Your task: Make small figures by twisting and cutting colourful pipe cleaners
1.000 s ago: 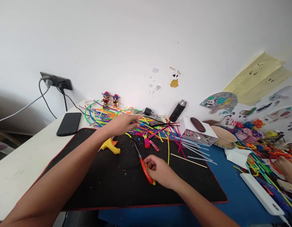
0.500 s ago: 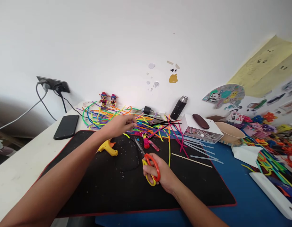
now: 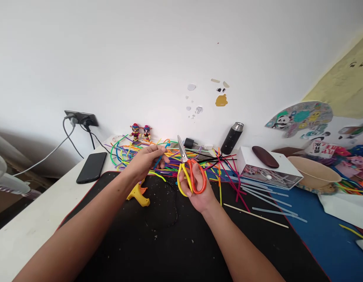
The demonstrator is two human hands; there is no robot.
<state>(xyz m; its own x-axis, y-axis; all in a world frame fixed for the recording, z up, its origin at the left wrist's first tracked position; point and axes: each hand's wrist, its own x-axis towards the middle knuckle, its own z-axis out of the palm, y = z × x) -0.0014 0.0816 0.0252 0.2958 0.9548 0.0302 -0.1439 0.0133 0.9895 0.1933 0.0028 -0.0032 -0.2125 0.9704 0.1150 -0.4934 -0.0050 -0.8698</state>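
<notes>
The pair of scissors with one orange and one yellow loop handle (image 3: pixel 191 172) is now off the black mat (image 3: pixel 158 239) and held upright in the air, its closed metal blades pointing up toward the wall; a second ago it lay flat on the mat under the same hand. The right hand (image 3: pixel 199 192) has its fingers curled around and through the loops, gripping them. Just to the left, the left hand (image 3: pixel 147 159) has drawn back slightly from the heap and pinches a thin blue pipe-cleaner strand (image 3: pixel 161 156) between thumb and fingertips, with the strand's tip close to the blades, so cutter and strand now stand near each other above the far edge of the mat. Behind both hands the tangled heap of bright pipe cleaners (image 3: pixel 131 150) spreads across the worktop, and loose strands lie right under the scissors. A yellow glue gun (image 3: pixel 138 194) rests on the mat below the left wrist. Farther out are a black phone (image 3: pixel 91 167) at the left, a dark flask (image 3: pixel 232 138), a white box (image 3: pixel 266 170) and clear glue sticks (image 3: pixel 266 197) at the right.
</notes>
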